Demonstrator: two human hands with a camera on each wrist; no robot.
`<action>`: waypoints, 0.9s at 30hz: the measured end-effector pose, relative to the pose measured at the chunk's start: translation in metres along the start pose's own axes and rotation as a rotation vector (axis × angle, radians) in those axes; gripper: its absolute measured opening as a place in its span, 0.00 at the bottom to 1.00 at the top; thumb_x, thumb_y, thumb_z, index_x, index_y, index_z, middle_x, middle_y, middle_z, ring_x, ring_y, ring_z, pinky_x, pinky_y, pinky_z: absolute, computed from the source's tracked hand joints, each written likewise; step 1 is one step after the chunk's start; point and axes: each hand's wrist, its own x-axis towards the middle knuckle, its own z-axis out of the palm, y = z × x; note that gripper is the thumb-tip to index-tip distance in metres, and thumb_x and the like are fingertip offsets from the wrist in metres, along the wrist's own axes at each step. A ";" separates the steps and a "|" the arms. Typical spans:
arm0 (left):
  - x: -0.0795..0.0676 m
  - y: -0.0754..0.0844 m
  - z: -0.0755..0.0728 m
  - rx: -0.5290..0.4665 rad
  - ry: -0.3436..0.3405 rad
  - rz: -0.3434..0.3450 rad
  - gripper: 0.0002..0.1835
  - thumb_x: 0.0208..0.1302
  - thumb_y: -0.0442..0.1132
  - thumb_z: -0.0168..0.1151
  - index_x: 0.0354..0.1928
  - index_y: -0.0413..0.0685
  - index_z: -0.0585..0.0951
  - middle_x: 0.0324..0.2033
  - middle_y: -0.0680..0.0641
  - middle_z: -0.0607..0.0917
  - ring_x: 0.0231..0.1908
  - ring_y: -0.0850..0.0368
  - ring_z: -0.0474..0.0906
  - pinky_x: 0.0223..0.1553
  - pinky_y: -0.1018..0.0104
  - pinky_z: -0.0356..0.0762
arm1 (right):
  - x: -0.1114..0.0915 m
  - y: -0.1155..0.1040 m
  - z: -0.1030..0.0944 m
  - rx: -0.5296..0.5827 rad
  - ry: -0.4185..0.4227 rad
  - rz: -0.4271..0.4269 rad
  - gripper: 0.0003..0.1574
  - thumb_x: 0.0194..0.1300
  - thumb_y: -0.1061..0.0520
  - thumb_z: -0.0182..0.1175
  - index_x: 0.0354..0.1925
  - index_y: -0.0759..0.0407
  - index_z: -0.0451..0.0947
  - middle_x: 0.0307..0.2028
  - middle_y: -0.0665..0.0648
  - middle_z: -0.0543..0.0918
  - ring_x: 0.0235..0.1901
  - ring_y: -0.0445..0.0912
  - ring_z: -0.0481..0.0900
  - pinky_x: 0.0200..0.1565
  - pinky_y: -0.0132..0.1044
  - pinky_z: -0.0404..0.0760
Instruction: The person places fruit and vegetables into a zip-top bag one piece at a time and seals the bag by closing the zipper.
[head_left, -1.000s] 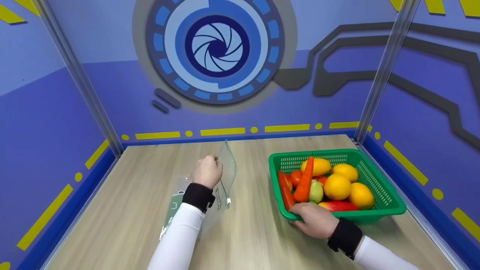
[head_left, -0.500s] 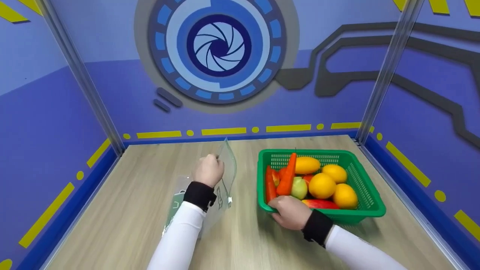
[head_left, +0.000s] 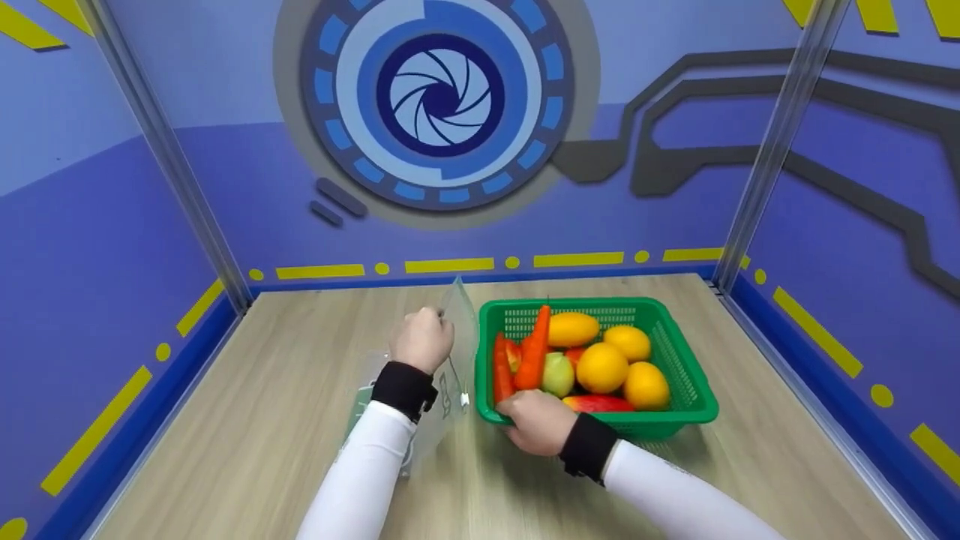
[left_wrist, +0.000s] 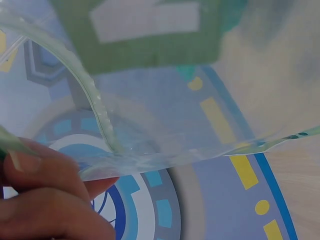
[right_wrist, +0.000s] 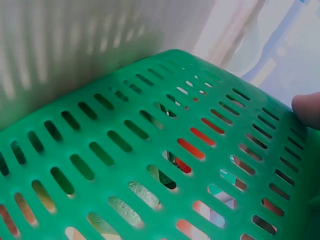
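My left hand (head_left: 422, 341) pinches the top edge of a clear zip bag (head_left: 465, 326) with a white slider, standing it up from the table. In the left wrist view, thumb and fingers hold the bag film (left_wrist: 165, 115), which has a green print. The right hand (head_left: 540, 424) grips the near left corner of a green plastic basket (head_left: 667, 426), close beside the bag. In it lie carrots (head_left: 534, 349), yellow-orange round fruits (head_left: 602, 367), an oval yellow fruit (head_left: 574, 330), a pale green fruit (head_left: 557, 375) and a red-yellow fruit (head_left: 600, 404). The slotted basket wall (right_wrist: 172, 56) fills the right wrist view.
Green-printed clear film (head_left: 362, 401) lies partly hidden under the left forearm. The wooden table (head_left: 285, 420) is bounded by blue walls (head_left: 67, 300) at the sides and back, with metal posts (head_left: 772, 150) in the corners.
My right hand has slid the basket leftward across the table, close to the bag. The left hand keeps its hold on the bag and has barely shifted.
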 end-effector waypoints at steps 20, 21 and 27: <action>0.000 0.000 0.003 -0.015 -0.004 0.009 0.14 0.66 0.33 0.56 0.20 0.46 0.77 0.17 0.48 0.74 0.20 0.52 0.71 0.21 0.62 0.63 | 0.029 -0.024 0.009 0.083 -0.040 -0.015 0.14 0.69 0.52 0.65 0.28 0.53 0.75 0.18 0.43 0.62 0.19 0.36 0.68 0.24 0.26 0.70; 0.000 0.000 0.002 -0.023 -0.004 0.008 0.14 0.66 0.32 0.56 0.21 0.45 0.78 0.18 0.47 0.75 0.20 0.52 0.72 0.21 0.62 0.63 | 0.029 -0.023 0.007 0.104 -0.067 -0.001 0.14 0.69 0.50 0.65 0.29 0.54 0.75 0.18 0.43 0.61 0.19 0.36 0.66 0.24 0.26 0.67; -0.001 -0.002 0.002 -0.031 -0.007 -0.003 0.12 0.68 0.34 0.57 0.25 0.44 0.81 0.19 0.46 0.79 0.20 0.52 0.73 0.21 0.63 0.63 | 0.034 -0.016 -0.010 0.277 -0.183 0.048 0.17 0.72 0.44 0.63 0.41 0.56 0.85 0.25 0.45 0.80 0.25 0.35 0.74 0.33 0.29 0.78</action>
